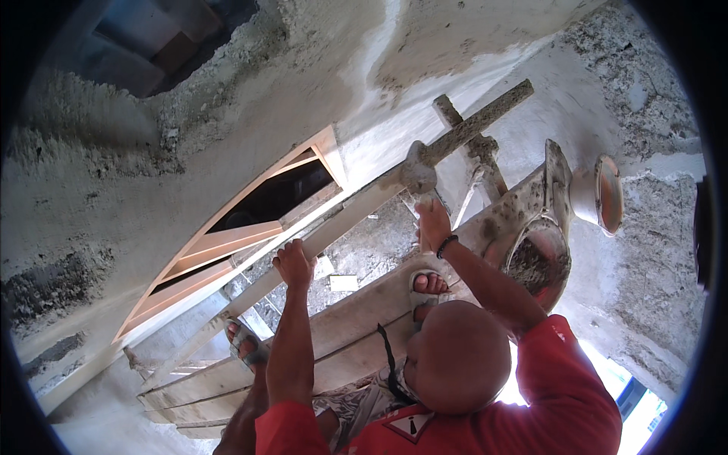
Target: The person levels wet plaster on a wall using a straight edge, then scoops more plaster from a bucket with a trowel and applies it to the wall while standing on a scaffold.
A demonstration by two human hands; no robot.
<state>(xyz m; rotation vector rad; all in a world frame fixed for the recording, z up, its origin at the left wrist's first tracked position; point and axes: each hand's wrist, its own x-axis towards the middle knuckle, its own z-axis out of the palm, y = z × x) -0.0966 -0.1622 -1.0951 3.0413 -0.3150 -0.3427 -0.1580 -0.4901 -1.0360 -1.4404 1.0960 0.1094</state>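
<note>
From the head camera: the plaster on the wall (pixel 114 174) is being levelled with a long straightedge (pixel 334 227) — a pale, mortar-caked bar lying diagonally across the wet surface beside a wooden window frame (pixel 250 227). The left hand (pixel 294 262) is clenched round the bar at its middle. The right hand (pixel 432 224) presses flat against it higher up, fingers spread, just below a crusted lump. The next stroke, I judge, calls for even pressure from both. A mortar pan (pixel 538 262) sits near the right arm, and sandalled feet stand on scaffold planks (pixel 349 334).
</note>
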